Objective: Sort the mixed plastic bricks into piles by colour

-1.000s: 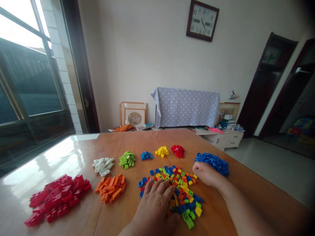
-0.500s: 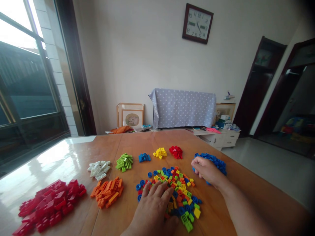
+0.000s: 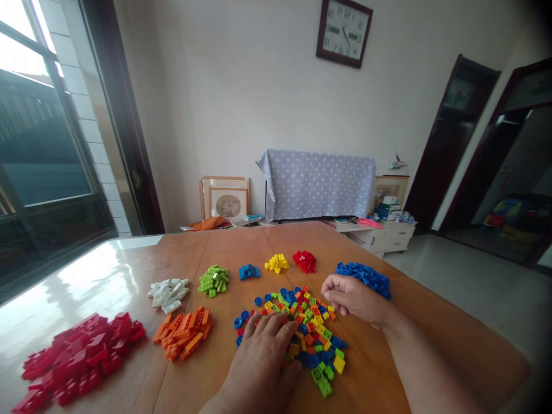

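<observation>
My left hand (image 3: 262, 353) lies over the near left part of a mixed heap of small toy bricks (image 3: 319, 330) in blue, green, yellow, orange and red, its fingers stretched out and slightly spread. The hand covers some of the bricks under it. My right hand (image 3: 356, 300) is above the table between that heap and a pile of blue bricks (image 3: 366, 277). Its fingers are curled together, and whatever they may hold is hidden.
Sorted piles surround the heap on the wooden table (image 3: 181, 385): dark red bricks (image 3: 81, 356), orange bricks (image 3: 183, 333), white bricks (image 3: 169, 294), green bricks (image 3: 214, 280), small blue bricks (image 3: 249, 272), yellow bricks (image 3: 276, 263) and red bricks (image 3: 304, 261).
My right hand has moved left, off the blue pile and towards the mixed heap, fingers still curled. My left hand stays on the heap. The view has shifted slightly.
</observation>
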`<state>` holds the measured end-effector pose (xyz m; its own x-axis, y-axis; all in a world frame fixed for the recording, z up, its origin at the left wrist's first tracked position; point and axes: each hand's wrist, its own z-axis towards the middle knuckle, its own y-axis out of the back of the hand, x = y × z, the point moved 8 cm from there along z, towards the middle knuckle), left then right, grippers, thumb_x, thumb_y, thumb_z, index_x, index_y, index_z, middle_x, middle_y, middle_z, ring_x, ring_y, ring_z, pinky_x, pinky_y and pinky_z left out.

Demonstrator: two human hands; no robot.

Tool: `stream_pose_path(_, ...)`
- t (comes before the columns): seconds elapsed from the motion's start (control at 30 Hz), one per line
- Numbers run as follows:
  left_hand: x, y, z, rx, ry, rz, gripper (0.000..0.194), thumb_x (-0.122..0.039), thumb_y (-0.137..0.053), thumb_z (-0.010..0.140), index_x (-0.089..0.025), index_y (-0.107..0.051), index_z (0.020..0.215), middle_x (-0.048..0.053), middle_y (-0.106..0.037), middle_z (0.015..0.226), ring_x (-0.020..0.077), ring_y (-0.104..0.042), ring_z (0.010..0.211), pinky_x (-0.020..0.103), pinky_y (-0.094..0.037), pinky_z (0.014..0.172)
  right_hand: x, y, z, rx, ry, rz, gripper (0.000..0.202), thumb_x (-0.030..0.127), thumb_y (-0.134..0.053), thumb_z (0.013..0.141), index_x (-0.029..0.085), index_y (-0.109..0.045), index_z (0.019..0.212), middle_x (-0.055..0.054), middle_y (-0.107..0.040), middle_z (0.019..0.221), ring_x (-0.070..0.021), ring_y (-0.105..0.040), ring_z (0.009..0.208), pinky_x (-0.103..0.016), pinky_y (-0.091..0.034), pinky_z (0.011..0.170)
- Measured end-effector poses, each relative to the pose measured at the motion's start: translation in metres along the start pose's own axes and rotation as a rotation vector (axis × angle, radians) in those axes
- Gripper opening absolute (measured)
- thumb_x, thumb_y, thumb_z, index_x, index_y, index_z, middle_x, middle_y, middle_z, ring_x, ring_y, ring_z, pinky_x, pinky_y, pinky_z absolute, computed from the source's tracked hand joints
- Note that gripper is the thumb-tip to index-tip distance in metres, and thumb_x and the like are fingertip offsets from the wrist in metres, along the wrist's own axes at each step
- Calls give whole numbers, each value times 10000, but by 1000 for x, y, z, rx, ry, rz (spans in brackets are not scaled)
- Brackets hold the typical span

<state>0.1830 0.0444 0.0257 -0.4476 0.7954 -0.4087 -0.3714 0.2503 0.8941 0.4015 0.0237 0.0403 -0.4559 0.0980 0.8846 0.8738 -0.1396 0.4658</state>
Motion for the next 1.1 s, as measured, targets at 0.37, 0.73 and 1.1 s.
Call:
stream_pose_path(0.37,2,15,5,-144,12,-60,362,-325,-519,926,-291,-604,1277,44,-611,1317,253,-517,1239,422,-391,1093,-4,-30,5,114,41,-156,114,273,-584,847,174,-619,891,51,-513,636,-93,-462,564,-192,-323,496)
stream_pose_path(0.73,19,24,5,-227,124,0,341,-275,-371,985,-259,-651,1179,61,-652,1212,245,-577,1109,412,-428,1017,-1,-42,13,17,115,-245,254,313,-578,861,184,-706,1038,52,-524,613,-97,-427,564,-202,-307,532)
stream_pose_path(1.1,59,35,-1,-411,335,-153,337,-212,-355,960,-219,-606,1186,79,-634,1179,212,-597,1089,351,-453,953,39,-66,2,58,241,-682,332,394,-509,910,354,-706,1175,-6,-760,1067,-215,-678,979,-271,-425,801)
